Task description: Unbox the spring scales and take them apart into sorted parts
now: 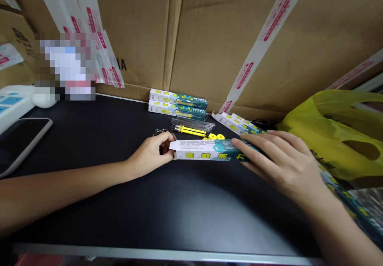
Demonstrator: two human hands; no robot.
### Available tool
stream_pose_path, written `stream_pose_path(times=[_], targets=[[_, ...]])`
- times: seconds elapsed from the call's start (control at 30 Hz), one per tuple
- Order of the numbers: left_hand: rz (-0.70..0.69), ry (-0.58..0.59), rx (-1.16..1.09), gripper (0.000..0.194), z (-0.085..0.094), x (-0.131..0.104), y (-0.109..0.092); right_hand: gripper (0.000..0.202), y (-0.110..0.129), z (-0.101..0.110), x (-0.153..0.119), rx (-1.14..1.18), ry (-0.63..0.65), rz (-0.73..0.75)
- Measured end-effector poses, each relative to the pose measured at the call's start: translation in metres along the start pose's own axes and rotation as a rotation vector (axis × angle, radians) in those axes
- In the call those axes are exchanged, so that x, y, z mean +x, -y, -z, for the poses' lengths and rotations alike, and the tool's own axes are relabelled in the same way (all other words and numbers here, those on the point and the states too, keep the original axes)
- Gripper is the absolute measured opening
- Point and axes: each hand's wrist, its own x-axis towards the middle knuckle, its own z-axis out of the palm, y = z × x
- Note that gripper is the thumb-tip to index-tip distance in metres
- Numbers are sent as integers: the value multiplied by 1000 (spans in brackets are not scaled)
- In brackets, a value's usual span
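A long, slim printed box point(206, 150), white and teal with yellow characters, is held level above the black table. My right hand point(278, 158) is closed around its teal right part, fingers along the top. At the box's left end, where a white flap sticks out, my left hand point(157, 148) is closed with thumb and fingers pinching that end. Just beyond the box lie clear plastic tubes point(194, 123), yellow rods with metal springs point(188, 130), yellow nut-like rings point(216, 136) and thin metal hooks point(160, 131), the last partly hidden by my left hand.
Two similar boxes point(178, 105) are stacked against the cardboard wall point(209, 38). More boxes point(239, 123) lie behind my right hand. A yellow plastic bag point(323, 126) is at the right. A phone point(24, 142) and a white power strip point(14, 102) lie at the left.
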Motion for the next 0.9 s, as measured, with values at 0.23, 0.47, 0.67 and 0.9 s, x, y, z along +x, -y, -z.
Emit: stream_pose_path(times=[0.23, 0.47, 0.67, 0.9], targets=[[-74, 9, 18, 17, 0, -3, -5, 59, -16, -7, -5, 97, -4, -105], [-213, -5, 161, 21, 6, -8, -10, 62, -33, -11, -8, 98, -26, -154], [-248, 41, 232, 11, 4, -10, -12, 62, -33, -16, -10, 187, -13, -157], [-238, -52, 367, 29, 2, -13, -12, 63, -26, -12, -7, 201, -3, -122]])
